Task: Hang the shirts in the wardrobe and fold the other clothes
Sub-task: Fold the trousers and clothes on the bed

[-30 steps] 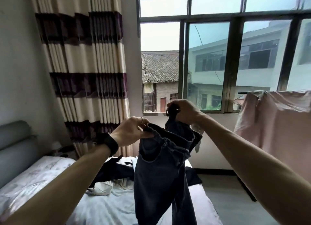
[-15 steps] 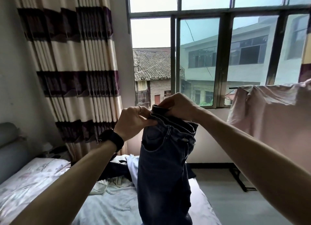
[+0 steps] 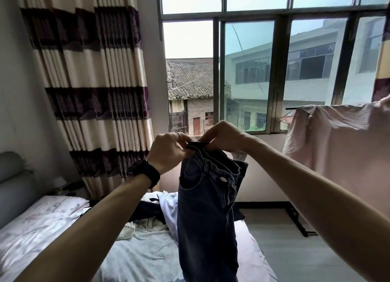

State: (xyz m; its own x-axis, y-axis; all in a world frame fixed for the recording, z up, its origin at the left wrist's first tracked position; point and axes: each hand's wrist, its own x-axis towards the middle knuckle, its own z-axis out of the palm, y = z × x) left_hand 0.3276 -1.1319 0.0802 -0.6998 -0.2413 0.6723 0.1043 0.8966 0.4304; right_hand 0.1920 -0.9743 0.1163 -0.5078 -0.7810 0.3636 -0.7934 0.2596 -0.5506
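Hanging from both hands in front of the window point(image 3: 249, 74), the jeans point(image 3: 207, 214) drop lengthwise above the bed point(image 3: 137, 258). The left hand point(image 3: 167, 152) and the right hand point(image 3: 224, 137) sit close together at the waistband, fingers curled and pinching the denim. More clothes point(image 3: 156, 214) lie in a heap on the bed behind the jeans, and a pink cloth point(image 3: 341, 146) is draped over a rack at the right.

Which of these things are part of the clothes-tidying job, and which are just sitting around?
Part of the job:
dark jeans, gripped at the waistband by the left hand and the right hand
heap of clothes on the bed

Just there:
striped curtain
window
pink cloth hanging at the right
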